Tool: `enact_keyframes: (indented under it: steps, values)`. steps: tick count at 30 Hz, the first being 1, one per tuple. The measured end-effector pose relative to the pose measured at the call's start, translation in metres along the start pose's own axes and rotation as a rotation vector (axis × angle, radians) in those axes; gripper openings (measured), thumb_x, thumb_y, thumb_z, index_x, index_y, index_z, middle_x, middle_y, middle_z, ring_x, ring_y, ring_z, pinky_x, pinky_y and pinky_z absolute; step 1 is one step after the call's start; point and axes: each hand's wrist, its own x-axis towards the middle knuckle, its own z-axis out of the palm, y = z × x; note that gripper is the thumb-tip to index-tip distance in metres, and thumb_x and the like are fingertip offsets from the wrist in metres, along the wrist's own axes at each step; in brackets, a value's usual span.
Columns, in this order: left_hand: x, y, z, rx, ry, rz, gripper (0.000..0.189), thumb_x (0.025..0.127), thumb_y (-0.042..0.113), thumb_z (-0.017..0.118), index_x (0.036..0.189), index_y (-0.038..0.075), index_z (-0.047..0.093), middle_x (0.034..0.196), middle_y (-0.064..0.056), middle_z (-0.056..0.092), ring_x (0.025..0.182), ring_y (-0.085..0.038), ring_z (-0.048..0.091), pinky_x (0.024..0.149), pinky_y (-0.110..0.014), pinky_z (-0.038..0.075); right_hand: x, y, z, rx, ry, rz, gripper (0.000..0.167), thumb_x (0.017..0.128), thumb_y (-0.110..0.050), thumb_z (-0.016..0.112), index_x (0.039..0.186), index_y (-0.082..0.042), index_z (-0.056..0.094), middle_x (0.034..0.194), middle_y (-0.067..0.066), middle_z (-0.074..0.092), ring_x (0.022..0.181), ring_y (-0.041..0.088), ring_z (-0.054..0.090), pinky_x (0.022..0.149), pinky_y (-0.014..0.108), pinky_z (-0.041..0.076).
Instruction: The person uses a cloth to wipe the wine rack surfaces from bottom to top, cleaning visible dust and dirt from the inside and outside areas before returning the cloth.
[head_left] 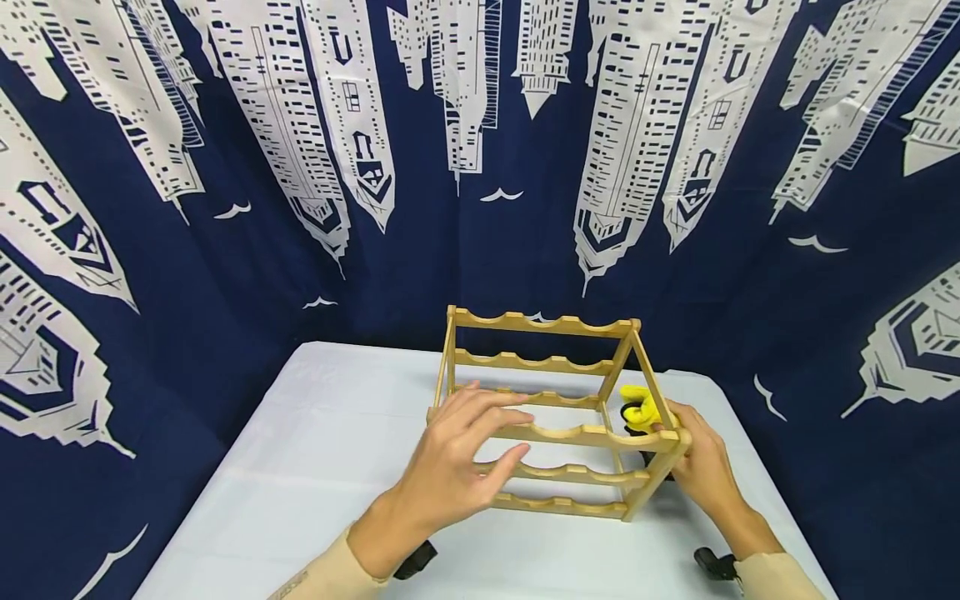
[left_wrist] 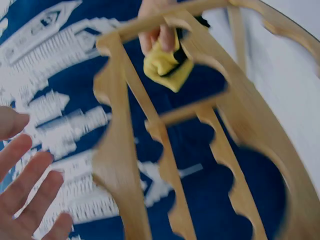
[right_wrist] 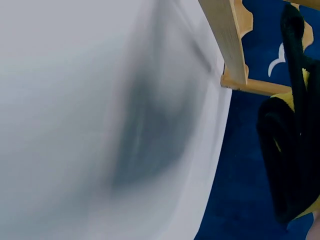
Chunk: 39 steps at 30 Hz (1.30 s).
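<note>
A small wooden rack with scalloped rails stands on the white table. My left hand hovers at its front left, fingers spread and thumb apart, holding nothing. In the left wrist view, a gap shows between those fingers and the wood. Beside the rack's right end, my right hand grips a yellow-and-black glove. The glove is bunched up in the left wrist view. Dark finger-like parts of the glove hang at the right edge of the right wrist view. The rack's frame partly hides the right fingertips.
The white-covered table spreads to the left of the rack. Behind it hangs a dark blue cloth printed with white buildings and birds. Dark straps show at both wrists.
</note>
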Motion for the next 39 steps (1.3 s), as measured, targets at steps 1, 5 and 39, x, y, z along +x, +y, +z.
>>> enact_keyframes:
  steps: [1, 5, 39]
  values:
    - [0.006, 0.005, 0.007, -0.001, -0.037, 0.012, 0.033, 0.097, 0.015, 0.094, 0.127, 0.017, 0.081, 0.14, 0.0, 0.082, 0.132, -0.018, 0.079, 0.126, -0.057, 0.06, -0.003, 0.0, -0.003, 0.0, 0.007, 0.028, 0.061, 0.087, 0.019, 0.085, 0.142, -0.002, 0.075, 0.125, 0.018, 0.08, 0.12, -0.027, 0.047, 0.099, 0.001, 0.041]
    - [0.027, 0.021, 0.04, 0.027, -0.167, 0.025, 0.028, 0.104, 0.027, 0.09, 0.131, 0.022, 0.081, 0.14, 0.007, 0.082, 0.132, -0.013, 0.077, 0.125, -0.038, 0.061, -0.011, 0.0, -0.015, -0.025, 0.035, 0.086, 0.06, 0.09, 0.02, 0.076, 0.145, -0.002, 0.074, 0.128, 0.023, 0.08, 0.113, -0.023, 0.045, 0.087, 0.008, 0.041]
    - [0.039, 0.023, 0.115, 0.183, -0.294, 0.058, 0.026, 0.098, 0.011, 0.096, 0.118, 0.025, 0.088, 0.108, 0.012, 0.08, 0.103, -0.007, 0.077, 0.08, -0.017, 0.063, -0.043, -0.028, -0.036, 0.064, 0.137, 0.294, 0.04, 0.103, 0.011, 0.076, 0.142, 0.004, 0.073, 0.122, -0.047, 0.056, 0.103, -0.019, 0.056, 0.092, 0.002, 0.042]
